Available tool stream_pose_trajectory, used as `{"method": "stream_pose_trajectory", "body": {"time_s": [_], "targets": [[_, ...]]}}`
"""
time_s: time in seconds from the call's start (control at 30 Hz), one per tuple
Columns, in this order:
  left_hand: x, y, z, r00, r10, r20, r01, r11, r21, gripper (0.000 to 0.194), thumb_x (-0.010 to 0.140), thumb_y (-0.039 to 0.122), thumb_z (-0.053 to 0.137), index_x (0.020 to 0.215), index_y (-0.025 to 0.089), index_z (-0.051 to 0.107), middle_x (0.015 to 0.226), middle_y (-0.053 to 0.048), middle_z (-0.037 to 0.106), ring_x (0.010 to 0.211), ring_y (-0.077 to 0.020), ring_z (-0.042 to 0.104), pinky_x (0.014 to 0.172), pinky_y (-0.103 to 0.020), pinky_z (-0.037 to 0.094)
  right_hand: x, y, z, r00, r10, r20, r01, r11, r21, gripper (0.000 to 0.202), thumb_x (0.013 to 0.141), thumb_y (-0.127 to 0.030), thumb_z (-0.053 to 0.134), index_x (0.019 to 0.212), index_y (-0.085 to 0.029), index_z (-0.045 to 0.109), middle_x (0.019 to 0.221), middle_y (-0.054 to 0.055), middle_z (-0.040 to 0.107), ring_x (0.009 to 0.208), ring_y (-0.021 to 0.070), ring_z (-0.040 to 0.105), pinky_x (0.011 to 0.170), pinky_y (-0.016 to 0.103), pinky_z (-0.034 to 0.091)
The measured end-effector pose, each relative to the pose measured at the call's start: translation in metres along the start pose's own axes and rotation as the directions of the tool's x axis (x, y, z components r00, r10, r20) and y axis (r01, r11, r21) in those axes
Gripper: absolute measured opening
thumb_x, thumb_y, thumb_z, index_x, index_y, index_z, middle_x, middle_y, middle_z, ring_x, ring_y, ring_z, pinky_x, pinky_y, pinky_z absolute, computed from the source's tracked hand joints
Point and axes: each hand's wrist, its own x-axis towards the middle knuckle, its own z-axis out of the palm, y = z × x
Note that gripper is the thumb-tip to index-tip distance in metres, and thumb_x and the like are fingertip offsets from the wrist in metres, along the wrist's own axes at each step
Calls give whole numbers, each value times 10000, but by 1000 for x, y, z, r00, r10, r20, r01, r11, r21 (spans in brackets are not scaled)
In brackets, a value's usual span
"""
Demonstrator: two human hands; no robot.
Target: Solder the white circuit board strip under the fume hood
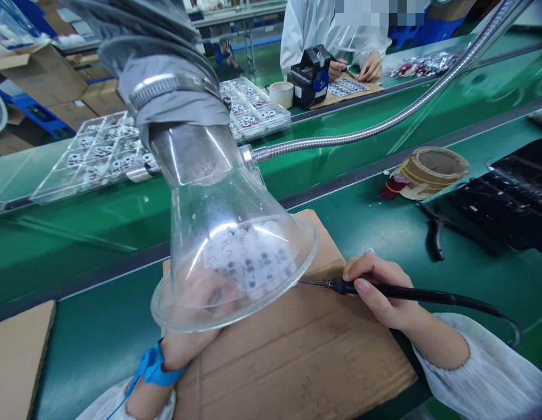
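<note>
In my right hand [382,289] is a black soldering iron [362,287], gripped like a pen between thumb and fingers. Its metal tip points left, close to the rim of a clear fume hood [235,309]. Through the hood's plastic I see my left hand [207,297], a blue strap [154,367] around its wrist. The fingers are blurred and rest at the left side of a white panel [253,262] bearing rows of small dark parts. Whether they pinch the panel is unclear. Under both hands lies a brown cardboard sheet [306,350].
A flexible metal arm [341,139] carries the hood. At right lie a tape roll [432,169], pliers [437,233] and a black tray [516,192]. Behind the divider stand clear compartment boxes [257,108]; a co-worker's hands [369,67] work there. More cardboard [19,356] lies left.
</note>
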Motion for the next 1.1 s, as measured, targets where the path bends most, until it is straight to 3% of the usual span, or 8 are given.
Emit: {"method": "stream_pose_trajectory", "body": {"time_s": [0.2,0.33,0.57,0.77,0.97,1.1], "targets": [[4,4,-2,999,25,33,-25,1000,16,149,1053,333,628,1040,235,740,1091,-44,770,996,-241,687,882,-394,497,4,-3,1,1000,-18,-3,18,1000,-16,112,1087,-303,580,1015,-247,645,808,26,671,618,165,628,556,309,479],[4,3,-3,999,21,47,-21,1000,6,152,1058,339,626,1030,235,734,1074,-43,762,941,-228,674,827,-379,486,6,-6,2,998,-55,32,58,995,-81,107,1082,-285,577,1010,-244,645,789,14,674,589,150,616,536,290,464],[3,5,-2,999,35,26,-34,999,-35,132,1045,312,636,997,231,729,918,-31,724,893,-224,636,868,-410,482,3,-5,2,999,-20,26,20,999,-25,116,1099,-315,563,1037,-250,636,794,20,672,601,161,622,546,298,474],[5,5,-3,998,45,36,-45,999,-9,147,1040,329,639,973,236,730,918,-43,722,920,-240,646,850,-419,493,5,-6,4,998,-40,54,43,997,-63,105,1091,-301,567,1029,-254,637,787,14,673,611,157,627,543,283,474],[8,9,-4,1000,21,18,-21,999,-33,130,1033,329,645,1019,244,743,1070,-64,760,1031,-267,680,870,-418,516,5,-6,4,998,-38,46,41,997,-59,103,1104,-302,547,1050,-262,625,795,9,668,608,151,633,547,275,489],[5,5,-2,999,45,27,-44,999,-31,91,1015,290,669,971,246,737,916,-30,730,867,-223,663,784,-367,505,7,-8,4,995,-66,76,73,993,-89,118,1099,-307,559,1029,-252,636,772,13,670,597,148,629,528,263,478]]}}
